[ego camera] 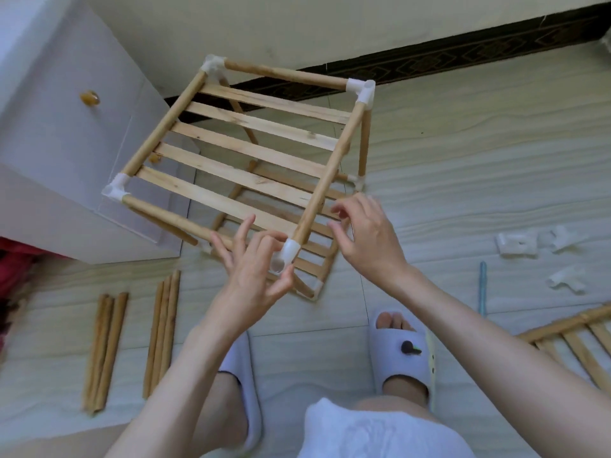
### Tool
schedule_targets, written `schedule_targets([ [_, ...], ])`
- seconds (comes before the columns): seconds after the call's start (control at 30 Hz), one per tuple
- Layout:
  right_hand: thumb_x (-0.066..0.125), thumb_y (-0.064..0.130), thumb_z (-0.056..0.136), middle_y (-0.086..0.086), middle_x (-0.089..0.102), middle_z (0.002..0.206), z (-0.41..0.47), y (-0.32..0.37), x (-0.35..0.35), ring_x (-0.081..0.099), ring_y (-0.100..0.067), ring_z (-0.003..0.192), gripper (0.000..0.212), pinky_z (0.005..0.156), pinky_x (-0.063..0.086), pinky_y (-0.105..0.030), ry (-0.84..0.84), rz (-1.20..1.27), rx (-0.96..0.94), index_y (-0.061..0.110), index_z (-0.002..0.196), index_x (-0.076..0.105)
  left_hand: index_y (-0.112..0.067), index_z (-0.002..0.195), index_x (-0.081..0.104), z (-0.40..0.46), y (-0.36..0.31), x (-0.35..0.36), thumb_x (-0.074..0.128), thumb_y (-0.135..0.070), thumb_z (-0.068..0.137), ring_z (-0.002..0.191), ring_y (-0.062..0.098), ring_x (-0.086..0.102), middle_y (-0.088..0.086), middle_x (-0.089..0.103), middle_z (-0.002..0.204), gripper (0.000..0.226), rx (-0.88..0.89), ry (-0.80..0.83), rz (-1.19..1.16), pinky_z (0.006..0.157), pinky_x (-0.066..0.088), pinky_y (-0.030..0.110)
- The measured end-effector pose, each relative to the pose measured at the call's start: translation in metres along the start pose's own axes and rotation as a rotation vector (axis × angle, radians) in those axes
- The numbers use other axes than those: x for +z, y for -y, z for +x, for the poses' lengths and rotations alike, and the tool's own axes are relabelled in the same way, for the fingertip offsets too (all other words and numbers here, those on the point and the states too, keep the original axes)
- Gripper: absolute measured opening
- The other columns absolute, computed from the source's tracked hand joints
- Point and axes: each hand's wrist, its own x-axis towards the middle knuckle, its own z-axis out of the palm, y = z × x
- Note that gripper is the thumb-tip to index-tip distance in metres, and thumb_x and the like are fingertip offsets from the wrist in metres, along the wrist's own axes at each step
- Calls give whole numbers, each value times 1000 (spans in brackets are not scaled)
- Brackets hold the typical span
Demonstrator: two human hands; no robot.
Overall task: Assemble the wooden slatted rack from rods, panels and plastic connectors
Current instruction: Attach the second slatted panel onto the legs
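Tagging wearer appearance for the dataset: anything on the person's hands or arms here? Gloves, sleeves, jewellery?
Nothing worn: left hand and right hand are bare, no gloves, and no rings or watch that I can make out. Both forearms are uncovered to the frame edge, no sleeves in view. No markings or tape visible.
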Motion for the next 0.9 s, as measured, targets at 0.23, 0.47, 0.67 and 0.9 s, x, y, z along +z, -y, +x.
schedule_targets([
  [0.23,57,36,88,-7,50,131,55,16,1,33,-29,135,42,114,11,-53,457,-532,-397,19,126,51,-7,103,57,25,35,-31,43,-44,88,144,30,1,10,38,143,41,-1,138,-9,114,2,54],
  [0.47,46,37,95,-9,47,121,72,51,17,44,-27,113,38,102,29,-42,502,-574,-327,13,124,47,-17,124,48,48,62,-80,45,-22,97,146,25,3,10,9,156,27,-138,286,134,110,28,40],
  [0.67,40,39,97,-5,48,118,89,70,26,39,-22,113,37,90,36,-36,569,-547,-291,14,121,54,-17,119,54,57,86,-94,50,-22,95,131,24,35,8,21,149,24,-7,217,194,97,44,32],
  [0.9,69,37,79,3,59,85,96,68,56,54,-19,83,26,73,42,-31,403,-522,-402,17,93,61,-32,112,45,45,78,-50,58,-11,91,97,-1,59,-8,58,112,33,-472,-138,-856,78,46,9],
])
